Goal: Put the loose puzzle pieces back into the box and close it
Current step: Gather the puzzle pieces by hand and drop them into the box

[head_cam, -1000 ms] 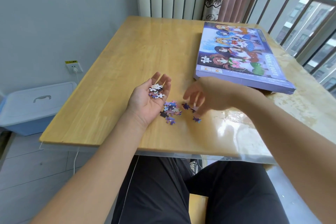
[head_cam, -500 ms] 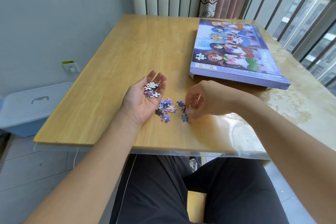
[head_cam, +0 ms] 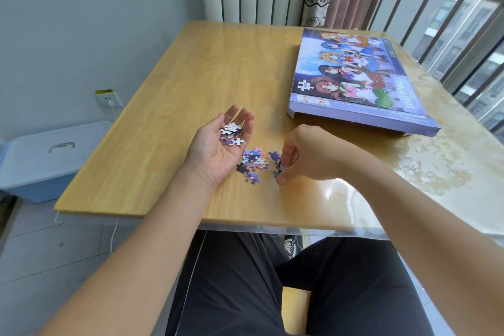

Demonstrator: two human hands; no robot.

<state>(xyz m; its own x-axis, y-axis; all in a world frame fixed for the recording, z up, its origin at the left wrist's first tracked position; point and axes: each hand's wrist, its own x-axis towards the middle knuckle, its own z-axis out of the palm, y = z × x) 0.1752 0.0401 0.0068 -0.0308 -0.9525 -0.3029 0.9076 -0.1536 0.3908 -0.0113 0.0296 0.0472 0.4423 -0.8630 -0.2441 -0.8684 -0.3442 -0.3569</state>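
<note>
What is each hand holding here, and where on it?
Left hand cradles several puzzle pieces on its upturned palm and fingers. Right hand pinches a piece at its edge, on the table.

Between the loose pieces and the closed puzzle box lies bare wooden table — an open path, with wide free surface to the left and far side — while the left hand and right hand flank the pile closely.
</note>
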